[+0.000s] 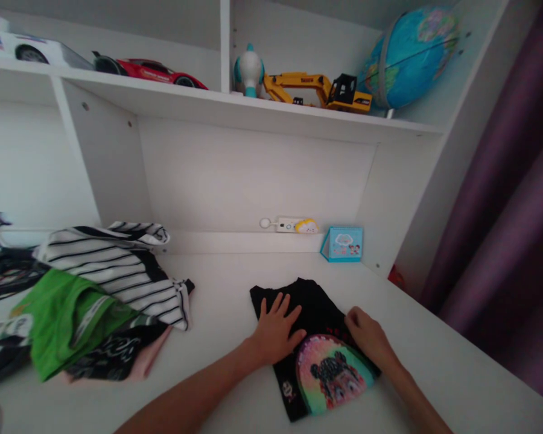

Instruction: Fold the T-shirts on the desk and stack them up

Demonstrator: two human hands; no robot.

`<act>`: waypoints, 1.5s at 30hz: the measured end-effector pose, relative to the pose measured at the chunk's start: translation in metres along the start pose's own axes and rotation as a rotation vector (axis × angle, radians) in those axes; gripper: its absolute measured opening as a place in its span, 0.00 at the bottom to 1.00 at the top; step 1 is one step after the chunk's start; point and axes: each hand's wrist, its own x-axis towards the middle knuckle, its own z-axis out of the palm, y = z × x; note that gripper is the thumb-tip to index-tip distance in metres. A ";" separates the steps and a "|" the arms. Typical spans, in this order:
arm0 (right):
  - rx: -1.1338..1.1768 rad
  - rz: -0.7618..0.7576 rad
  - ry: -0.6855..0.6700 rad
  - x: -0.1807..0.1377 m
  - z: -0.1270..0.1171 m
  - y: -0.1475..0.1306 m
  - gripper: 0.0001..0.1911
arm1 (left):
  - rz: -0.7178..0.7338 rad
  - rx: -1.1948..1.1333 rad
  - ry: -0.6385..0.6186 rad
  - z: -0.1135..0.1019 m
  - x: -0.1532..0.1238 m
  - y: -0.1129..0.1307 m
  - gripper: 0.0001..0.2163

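Observation:
A folded black garment (317, 307) with a rainbow-coloured cartoon print (332, 374) lies on the white desk (226, 337) in front of me. My left hand (278, 328) rests flat on its left half, fingers spread. My right hand (366, 337) sits on the garment's right edge with the fingers curled down onto the fabric; whether it pinches the cloth I cannot make out.
A heap of clothes lies at the left: a black-and-white striped top (117, 265), a green piece (67, 319) and dark printed ones. A small blue card stand (342, 244) and a power strip (289, 225) sit at the back. Toy cars, a yellow excavator (319, 90) and a globe (407, 57) fill the shelf. A purple curtain (511, 229) hangs at the right.

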 end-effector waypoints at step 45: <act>-0.206 -0.110 -0.158 -0.035 0.035 -0.087 0.42 | -0.286 -0.386 0.544 0.016 0.028 -0.091 0.14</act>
